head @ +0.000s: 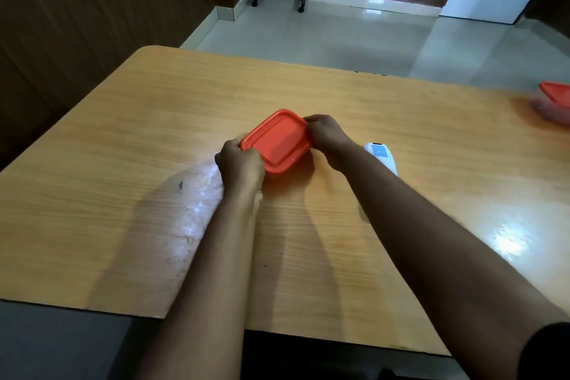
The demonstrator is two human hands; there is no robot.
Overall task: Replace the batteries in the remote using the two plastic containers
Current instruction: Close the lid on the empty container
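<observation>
- Left hand [240, 163] and right hand [325, 133] clamp opposite corners of the red-lidded container [276, 142], mid-table [123, 148].
- Peel one corner up first (base pinned).
- Remote [382, 157] beside right wrist.

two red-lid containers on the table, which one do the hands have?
The container at the table's centre: left hand and right hand grip opposite corners of its lid. The other container sits untouched at the far right edge, cut off by the frame.
</observation>
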